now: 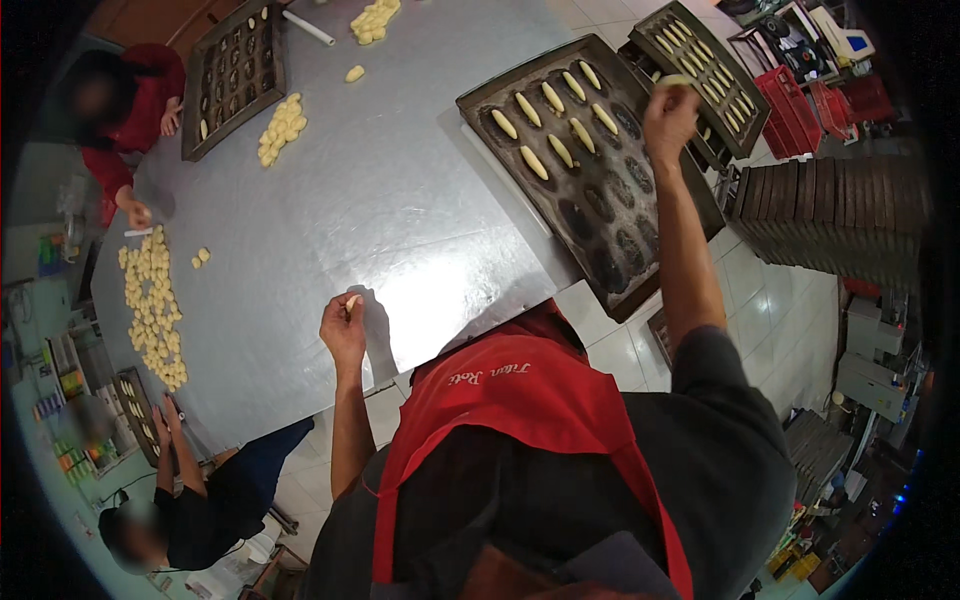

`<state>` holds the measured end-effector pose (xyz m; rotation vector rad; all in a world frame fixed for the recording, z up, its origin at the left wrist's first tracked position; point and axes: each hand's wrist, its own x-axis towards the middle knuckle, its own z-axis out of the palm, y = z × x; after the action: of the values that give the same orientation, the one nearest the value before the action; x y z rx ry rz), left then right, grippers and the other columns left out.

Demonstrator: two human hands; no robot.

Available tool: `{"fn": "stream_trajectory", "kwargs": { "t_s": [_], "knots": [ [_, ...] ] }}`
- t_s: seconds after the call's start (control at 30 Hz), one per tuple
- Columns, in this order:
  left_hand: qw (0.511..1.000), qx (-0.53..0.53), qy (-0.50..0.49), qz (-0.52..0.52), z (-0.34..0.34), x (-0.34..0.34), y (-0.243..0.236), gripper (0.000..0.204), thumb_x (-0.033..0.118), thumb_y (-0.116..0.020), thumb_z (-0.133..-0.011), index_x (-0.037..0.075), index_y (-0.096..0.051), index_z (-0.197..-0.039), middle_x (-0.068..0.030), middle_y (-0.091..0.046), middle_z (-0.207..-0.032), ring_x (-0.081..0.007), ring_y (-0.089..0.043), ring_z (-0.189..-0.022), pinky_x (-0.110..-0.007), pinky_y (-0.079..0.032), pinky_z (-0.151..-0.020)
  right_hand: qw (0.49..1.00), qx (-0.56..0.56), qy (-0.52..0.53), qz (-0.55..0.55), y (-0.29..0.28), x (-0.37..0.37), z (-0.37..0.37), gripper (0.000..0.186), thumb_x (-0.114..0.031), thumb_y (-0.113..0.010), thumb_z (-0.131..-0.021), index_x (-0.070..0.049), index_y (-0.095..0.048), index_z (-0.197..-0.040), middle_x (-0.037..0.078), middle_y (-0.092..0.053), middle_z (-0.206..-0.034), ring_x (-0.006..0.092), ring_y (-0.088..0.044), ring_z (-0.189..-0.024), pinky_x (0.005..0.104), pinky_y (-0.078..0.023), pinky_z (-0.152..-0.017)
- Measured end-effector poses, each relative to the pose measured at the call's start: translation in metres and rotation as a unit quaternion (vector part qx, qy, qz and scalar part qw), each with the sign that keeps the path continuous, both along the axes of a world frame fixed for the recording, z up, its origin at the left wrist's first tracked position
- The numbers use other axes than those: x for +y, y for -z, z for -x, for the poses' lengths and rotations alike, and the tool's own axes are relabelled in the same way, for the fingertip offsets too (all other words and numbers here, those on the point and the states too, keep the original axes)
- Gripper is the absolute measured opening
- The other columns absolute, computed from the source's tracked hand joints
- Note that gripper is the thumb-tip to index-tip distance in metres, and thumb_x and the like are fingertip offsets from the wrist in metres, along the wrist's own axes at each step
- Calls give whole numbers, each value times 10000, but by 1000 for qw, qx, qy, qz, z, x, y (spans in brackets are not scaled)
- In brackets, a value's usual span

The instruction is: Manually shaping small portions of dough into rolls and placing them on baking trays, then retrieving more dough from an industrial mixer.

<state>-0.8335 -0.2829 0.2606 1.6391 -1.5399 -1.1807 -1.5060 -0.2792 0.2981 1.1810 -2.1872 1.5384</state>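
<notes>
My right hand (669, 128) is raised over the far right side of a dark baking tray (607, 290), its fingers closed on a pale dough stick (677, 80) that is slightly blurred. Several similar dough sticks (533, 162) lie in the tray's oval hollows, toward its far and left parts; the nearer hollows hold none. Over the metal table's near edge, my left hand (344, 326) is closed in a pinch. A small pale bit shows at its fingertips, too small to name.
Dough pieces lie on the steel table (400, 200), in a long heap (150, 310) and smaller clusters (283, 130). Two co-workers stand at its left side. Another tray (235, 75) is at the far left, a filled one (705, 75) at right, beside stacked trays (830, 215) and red crates (785, 110).
</notes>
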Motion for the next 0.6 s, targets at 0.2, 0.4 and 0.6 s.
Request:
{"fn": "stream_trajectory", "kwargs": {
  "t_s": [0.2,0.4,0.6],
  "knots": [
    [998,30,-33,-34,31,39,-12,298,76,-768,-983,-60,-701,-1240,-102,-759,-1139,-151,-716,-1002,-295,-573,-917,955,149,-40,-252,29,43,-99,401,25,-637,-857,-9,-682,-1254,245,-686,-1127,452,-626,-1075,539,-512,-916],
    [993,-86,65,45,158,-2,0,527,67,-851,-884,78,-665,-1377,-112,-731,-1078,-264,-715,-949,-398,-591,-828,919,119,-254,-277,42,10,-286,458,-34,-667,-924,45,-570,-1365,265,-602,-1337,473,-567,-1239,528,-478,-1043],
    [868,-315,270,273,122,30,5,449,297,-652,-1025,120,-675,-1437,-153,-581,-1557,-390,-533,-1385,-573,-407,-1147,921,-44,-173,-346,54,37,-323,541,-57,-687,-926,91,-510,-1416,283,-575,-1378,469,-559,-1262,517,-455,-1078]
  ]
}}
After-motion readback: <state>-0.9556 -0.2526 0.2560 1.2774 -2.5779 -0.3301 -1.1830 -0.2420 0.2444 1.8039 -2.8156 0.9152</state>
